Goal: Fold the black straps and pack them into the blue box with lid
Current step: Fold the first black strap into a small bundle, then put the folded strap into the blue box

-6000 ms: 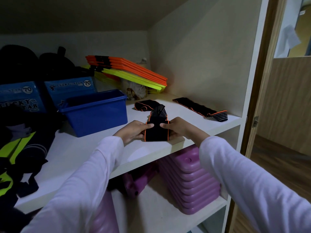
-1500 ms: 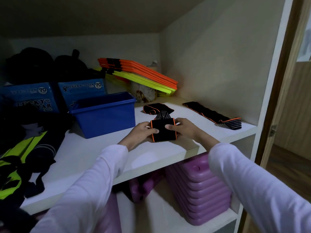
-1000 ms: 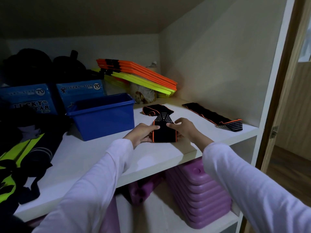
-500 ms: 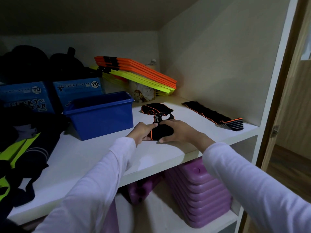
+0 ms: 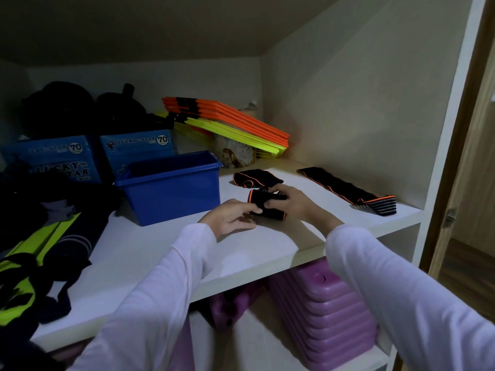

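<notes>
1. Since half a second ago, the folded black strap (image 5: 263,206) has been turned into a tighter bundle, and the right hand (image 5: 292,203) has closed further over its top.
2. This orange-edged strap sits near the front edge of the white shelf (image 5: 150,250), about midway along it, just right of the blue box.
3. Right hand: fingers curled over the bundle, grasping it from the right and above.
4. Left hand (image 5: 230,219): it lies low on the shelf with its fingertips pinching the bundle's left end, so it too is grasping the strap.
5. Behind the bundle, the strap's unfolded tail (image 5: 255,178) lies loosely curled on the shelf, toward the back.
6. A second black strap (image 5: 348,190) lies flat and stretched out along the shelf's right side, its striped end close to the front right corner, well apart from the hands.
7. An open blue box (image 5: 171,191) stands left of the hands, near the middle of the shelf; no lid can be seen on it.
8. Behind it stand two blue cartons printed "Lucky Star 70" (image 5: 136,148).
9. Orange and yellow flat rings or bars (image 5: 233,127) are stacked tilted in the back right corner.
10. Dark and neon-yellow clothing (image 5: 34,250) is heaped at the shelf's left end.
11. Purple stacked plastic pieces (image 5: 329,317) fill the compartment below.
</notes>
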